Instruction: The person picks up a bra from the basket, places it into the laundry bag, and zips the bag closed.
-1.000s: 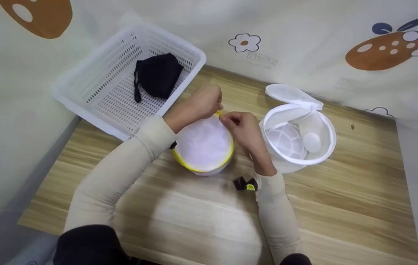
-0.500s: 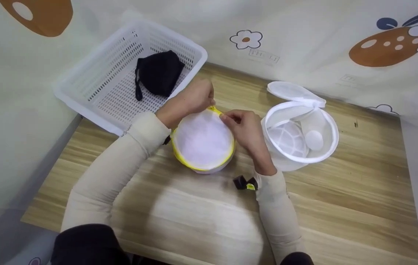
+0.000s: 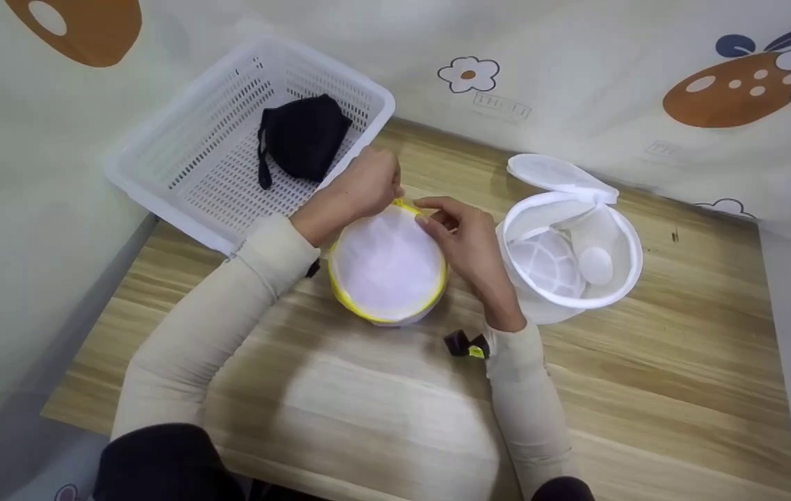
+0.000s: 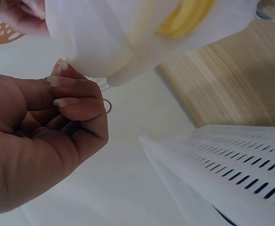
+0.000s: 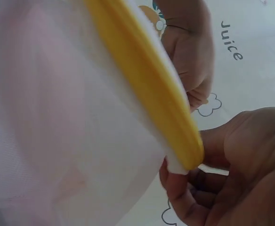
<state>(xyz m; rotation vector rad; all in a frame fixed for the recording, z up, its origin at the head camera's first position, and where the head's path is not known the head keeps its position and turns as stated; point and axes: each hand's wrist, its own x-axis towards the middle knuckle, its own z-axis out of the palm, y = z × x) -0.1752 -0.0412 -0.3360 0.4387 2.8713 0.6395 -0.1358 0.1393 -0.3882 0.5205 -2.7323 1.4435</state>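
A round white mesh laundry bag [image 3: 388,264] with a yellow rim stands on the table between my two hands. At the far side of its rim my left hand [image 3: 364,182] pinches the edge with curled fingers. The left wrist view has those curled fingertips [image 4: 67,101] right at the white mesh. Just to the right, my right hand [image 3: 468,236] holds the rim with its thumb, the index finger raised a little. In the right wrist view the yellow rim [image 5: 147,89] runs down to its thumb and fingers.
A second white mesh bag [image 3: 569,299] stands to the right with its lid folded back. A white slotted basket [image 3: 179,216] at the back left holds a black cloth item [image 3: 305,136] with a strap. A patterned sheet [image 3: 576,83] hangs behind the wooden table [image 3: 680,390].
My left hand has moved a little left and away along the rim, widening the gap from my right hand. The right index finger has lifted slightly.
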